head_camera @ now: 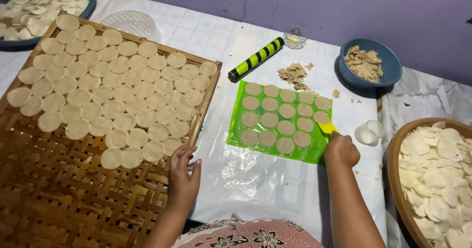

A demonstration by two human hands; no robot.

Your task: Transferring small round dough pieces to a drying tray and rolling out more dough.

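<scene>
White plastic sheeting (255, 179) is covering the work surface, wrinkled and glossy, and a flat purple wall (373, 12) is rising behind it. The right hand (341, 149) is curling shut around a yellow scraper (327, 128), its blade edge sitting at the near corner of the green mat (236, 130). Ahead and to the left of that hand, thin round dough discs (269, 119) are lying in neat rows on the mat, pale beige, matte and evenly cut. Further ahead, a black and lime striped rolling pin (255, 58) is resting at a slant beside dough scraps (294, 75). The left hand (183, 172) is spreading its fingers loosely, holding nothing, fingertips touching the edge of the woven bamboo tray (73, 194). Beyond that hand, more discs (113, 88) are overlapping in tight rows across the lattice. To the right of the right hand, a brown basket (396, 179) is holding white dried rounds.
</scene>
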